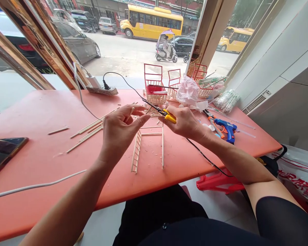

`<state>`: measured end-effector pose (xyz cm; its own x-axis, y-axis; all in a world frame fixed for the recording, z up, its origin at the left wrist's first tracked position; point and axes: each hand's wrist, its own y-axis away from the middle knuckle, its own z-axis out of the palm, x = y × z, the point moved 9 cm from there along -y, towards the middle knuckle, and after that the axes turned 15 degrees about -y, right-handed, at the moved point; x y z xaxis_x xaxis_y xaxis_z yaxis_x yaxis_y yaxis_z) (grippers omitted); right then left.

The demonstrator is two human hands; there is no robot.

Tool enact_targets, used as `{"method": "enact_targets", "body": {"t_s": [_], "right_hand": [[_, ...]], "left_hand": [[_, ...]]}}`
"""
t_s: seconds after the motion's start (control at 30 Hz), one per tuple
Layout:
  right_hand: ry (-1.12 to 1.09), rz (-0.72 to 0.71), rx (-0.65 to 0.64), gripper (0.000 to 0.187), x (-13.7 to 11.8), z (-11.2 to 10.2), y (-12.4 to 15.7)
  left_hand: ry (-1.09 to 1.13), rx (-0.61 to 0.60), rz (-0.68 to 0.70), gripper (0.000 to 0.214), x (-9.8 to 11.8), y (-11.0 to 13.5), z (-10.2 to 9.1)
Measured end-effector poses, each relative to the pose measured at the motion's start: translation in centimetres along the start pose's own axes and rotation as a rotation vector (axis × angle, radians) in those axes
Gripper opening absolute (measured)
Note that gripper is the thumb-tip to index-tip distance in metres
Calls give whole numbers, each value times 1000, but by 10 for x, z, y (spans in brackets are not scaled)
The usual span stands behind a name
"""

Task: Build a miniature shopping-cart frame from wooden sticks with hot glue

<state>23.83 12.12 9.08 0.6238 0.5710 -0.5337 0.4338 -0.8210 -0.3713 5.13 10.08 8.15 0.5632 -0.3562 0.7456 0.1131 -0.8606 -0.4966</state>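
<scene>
My left hand [119, 124] is raised over the middle of the table, its thumb and fingers closed around short pieces of thin wooden stick [131, 111]. My right hand [184, 121] grips cutting pliers with yellow handles [170, 117]. Their dark jaws point left toward the sticks at my left fingertips; I cannot tell whether they touch. Below both hands lies a small wooden stick frame [152, 134], with a ladder-like side on its left and a single rod on its right.
Loose sticks [88, 128] lie left on the pink table [74, 191]. A red-and-cream miniature stick chair [154, 85], pink plastic bag [188, 90] and power strip [102, 90] are at the back. A blue glue gun [228, 130] lies right, a phone [6, 153] far left. Cables cross the tabletop.
</scene>
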Motion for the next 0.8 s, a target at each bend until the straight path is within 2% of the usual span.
{"method": "enact_targets", "body": {"t_s": [0.1, 0.2, 0.27, 0.4, 0.63, 0.8], "right_hand": [[36, 13, 22, 48, -9, 4, 4], [51, 29, 31, 50, -14, 5, 7], [14, 31, 6, 53, -16, 6, 7], [-98, 50, -95, 56, -16, 9, 6], [-278, 171, -310, 53, -9, 16, 12], [-428, 221, -385, 60, -8, 22, 14]], "left_hand": [[-55, 46, 31, 13, 2, 4, -1], [-59, 41, 79, 5, 5, 6, 0], [-60, 34, 105, 14, 8, 8, 1], [-67, 32, 128, 21, 14, 12, 0], [-154, 81, 208, 14, 29, 17, -5], [-144, 85, 215, 15, 32, 18, -5]]}}
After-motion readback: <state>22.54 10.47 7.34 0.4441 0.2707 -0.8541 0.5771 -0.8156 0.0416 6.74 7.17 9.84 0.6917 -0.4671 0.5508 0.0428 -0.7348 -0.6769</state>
